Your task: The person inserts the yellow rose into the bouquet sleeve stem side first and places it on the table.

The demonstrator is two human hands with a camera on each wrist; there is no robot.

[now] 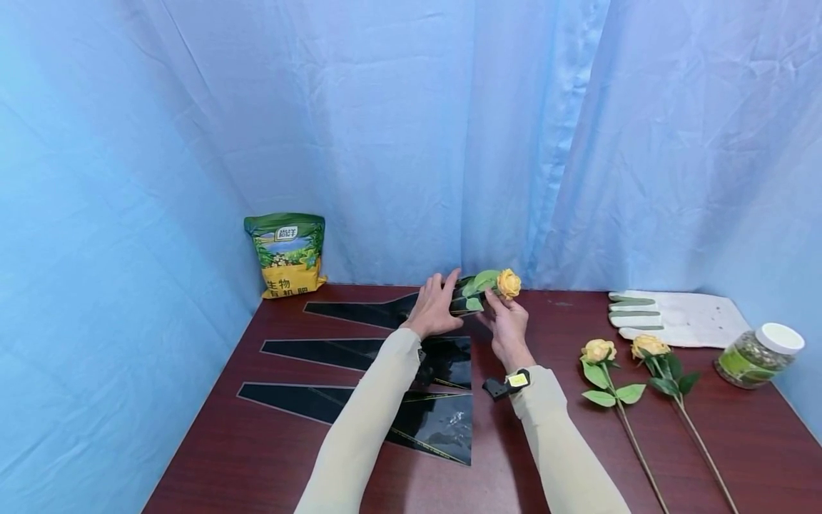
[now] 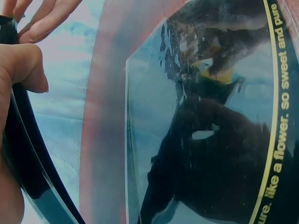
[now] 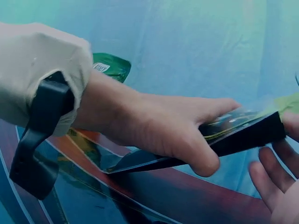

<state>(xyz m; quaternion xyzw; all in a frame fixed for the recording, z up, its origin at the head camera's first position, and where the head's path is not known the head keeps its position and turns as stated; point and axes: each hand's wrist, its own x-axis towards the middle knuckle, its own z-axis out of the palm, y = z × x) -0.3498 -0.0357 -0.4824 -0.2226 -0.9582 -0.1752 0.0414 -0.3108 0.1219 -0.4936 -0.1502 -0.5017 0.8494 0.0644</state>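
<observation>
A yellow rose (image 1: 509, 283) with green leaves lies in a black flower sleeve (image 1: 459, 294), its bloom and upper leaves at the sleeve's right end. My left hand (image 1: 433, 307) grips the sleeve around its middle, thumb on the near side, as the right wrist view shows. At the sleeve's mouth, my right hand (image 1: 511, 330) pinches the rim close below the leaves; its lower fingers (image 3: 265, 179) sit beneath it. The rose's stem is hidden inside the sleeve. Two more black sleeves, a middle one (image 1: 321, 348) and a front one (image 1: 443, 425), lie flat under my left arm.
Two yellow roses, one left (image 1: 599, 350) and one right (image 1: 650, 347), lie on the right of the dark red table (image 1: 539, 464). Behind them are white gloves (image 1: 693, 319) and a white-lidded jar (image 1: 758, 360). A green-yellow fertilizer bag (image 1: 287, 255) stands at the back left, before blue curtains.
</observation>
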